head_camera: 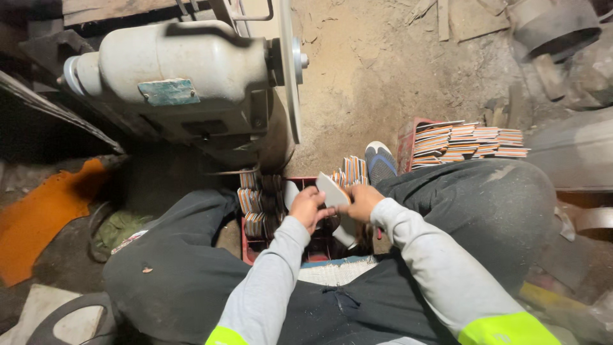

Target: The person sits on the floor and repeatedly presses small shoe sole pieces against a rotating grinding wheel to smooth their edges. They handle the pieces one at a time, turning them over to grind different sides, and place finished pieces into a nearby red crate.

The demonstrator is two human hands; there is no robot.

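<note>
Seated below the grinding machine (pixel 185 83), a worker closes both the left hand (pixel 307 207) and right hand (pixel 363 201) on a pale, sole-shaped piece (pixel 332 190), lifted just above the red crate (pixel 255 246) of striped stacks (pixel 252 201); presenting its edge to the disc (pixel 290 70) seemingly comes next.

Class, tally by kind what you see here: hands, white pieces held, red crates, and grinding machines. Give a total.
Hands: 2 (left hand, right hand)
White sole-shaped piece held: 1
Red crates: 2 (near crate, far crate)
Grinding machine: 1
Total: 6
</note>
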